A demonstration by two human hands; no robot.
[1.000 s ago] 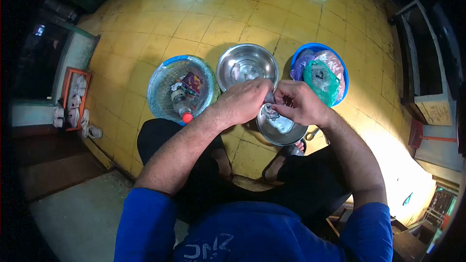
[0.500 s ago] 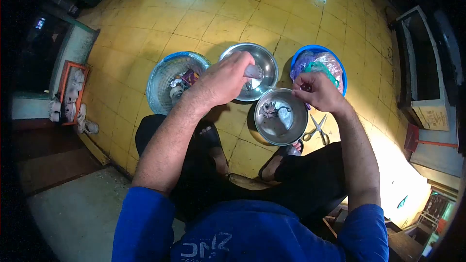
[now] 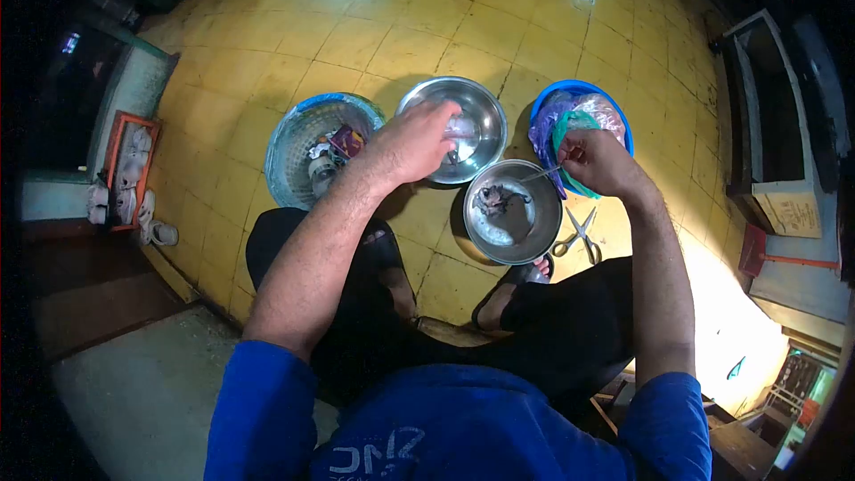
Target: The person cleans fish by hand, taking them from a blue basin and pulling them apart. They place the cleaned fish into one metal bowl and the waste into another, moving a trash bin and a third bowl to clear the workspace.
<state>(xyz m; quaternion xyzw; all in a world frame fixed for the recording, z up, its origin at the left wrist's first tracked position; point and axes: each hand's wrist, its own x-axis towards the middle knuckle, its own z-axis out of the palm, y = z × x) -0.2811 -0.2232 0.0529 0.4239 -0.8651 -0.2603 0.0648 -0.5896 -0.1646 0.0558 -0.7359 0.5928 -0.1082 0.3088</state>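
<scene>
Your left hand (image 3: 411, 144) pinches a pale, soft, slippery seafood piece (image 3: 463, 129) over the far steel bowl (image 3: 485, 107); your right hand (image 3: 598, 163) holds a thin strand (image 3: 539, 175). Grip firmly.

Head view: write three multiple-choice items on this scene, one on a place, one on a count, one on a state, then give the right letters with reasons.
1. Where do the scissors lie?
A. on the floor right of the near steel bowl
B. in the blue tub
C. in the basket

2. How many steel bowls are there?
A. one
B. two
C. four

3. What is the left hand doing?
A. resting on a knee
B. gripping the scissors
C. holding a pale piece over the far steel bowl

Answers: 1 A, they lie on the yellow tiles beside that bowl. 2 B, one near, one far. 3 C, its fingers close on the piece above that bowl.
</scene>
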